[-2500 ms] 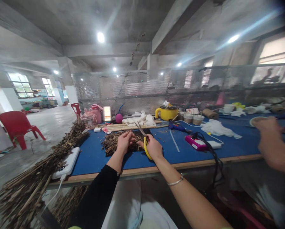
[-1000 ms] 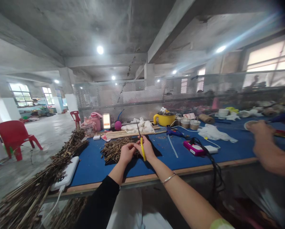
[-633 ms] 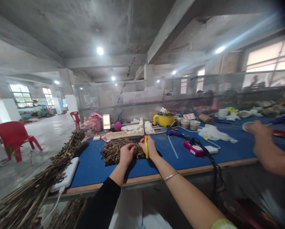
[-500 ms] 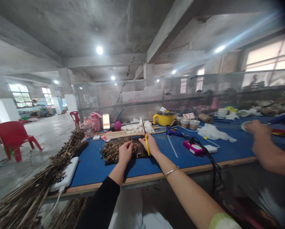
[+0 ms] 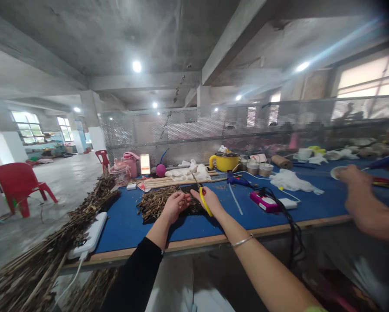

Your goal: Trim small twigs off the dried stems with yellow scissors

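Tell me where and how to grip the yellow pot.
Probably by its handle, coming from the left above the white cloth: it juts from that side of the yellow pot, while cups stand close on the right.

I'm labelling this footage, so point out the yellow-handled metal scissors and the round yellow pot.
Yellow-handled metal scissors (image 5: 202,198): head view, on the yellow handle.
Round yellow pot (image 5: 227,163): head view, on its side wall.
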A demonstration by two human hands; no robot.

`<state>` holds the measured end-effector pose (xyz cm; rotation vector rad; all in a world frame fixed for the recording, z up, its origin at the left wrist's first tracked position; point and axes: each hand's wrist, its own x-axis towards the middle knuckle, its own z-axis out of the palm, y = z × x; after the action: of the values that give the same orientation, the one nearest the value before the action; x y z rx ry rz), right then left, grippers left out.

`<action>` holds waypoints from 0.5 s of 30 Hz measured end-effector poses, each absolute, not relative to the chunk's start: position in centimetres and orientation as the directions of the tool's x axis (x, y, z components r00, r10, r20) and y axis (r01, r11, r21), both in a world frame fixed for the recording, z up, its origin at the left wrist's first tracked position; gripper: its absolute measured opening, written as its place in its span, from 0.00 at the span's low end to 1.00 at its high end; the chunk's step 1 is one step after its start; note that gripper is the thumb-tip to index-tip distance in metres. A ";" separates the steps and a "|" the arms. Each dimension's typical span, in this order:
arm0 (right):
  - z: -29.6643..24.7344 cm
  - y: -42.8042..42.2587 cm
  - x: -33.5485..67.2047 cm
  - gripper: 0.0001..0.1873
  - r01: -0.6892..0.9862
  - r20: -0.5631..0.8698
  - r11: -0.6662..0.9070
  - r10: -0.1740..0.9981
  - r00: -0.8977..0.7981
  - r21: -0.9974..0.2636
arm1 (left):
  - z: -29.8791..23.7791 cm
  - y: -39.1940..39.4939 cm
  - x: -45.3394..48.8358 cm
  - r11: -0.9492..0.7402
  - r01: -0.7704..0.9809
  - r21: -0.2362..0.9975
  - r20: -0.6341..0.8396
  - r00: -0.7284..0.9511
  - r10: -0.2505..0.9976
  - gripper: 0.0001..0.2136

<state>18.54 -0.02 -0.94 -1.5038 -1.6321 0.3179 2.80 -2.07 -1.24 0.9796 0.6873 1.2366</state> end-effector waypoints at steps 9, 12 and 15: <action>-1.6 -3.5 16.3 0.36 0.816 0.451 0.340 0.886 -0.110 -0.467 | -1.8 -1.3 2.7 -0.139 -0.373 0.918 0.189 0.101 0.977 0.14; -1.4 -3.9 15.9 0.36 0.837 0.492 0.351 0.863 -0.116 -0.420 | -1.8 -1.3 2.9 -0.170 -0.351 0.921 0.217 0.098 0.971 0.14; -1.2 -4.0 15.7 0.36 0.853 0.513 0.345 0.852 -0.110 -0.390 | -1.5 -1.6 3.0 -0.196 -0.319 0.927 0.234 0.086 0.968 0.13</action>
<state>15.67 -4.02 -1.21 -1.4870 -1.9364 -0.0037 2.97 -1.64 -1.49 1.1805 0.7750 1.4054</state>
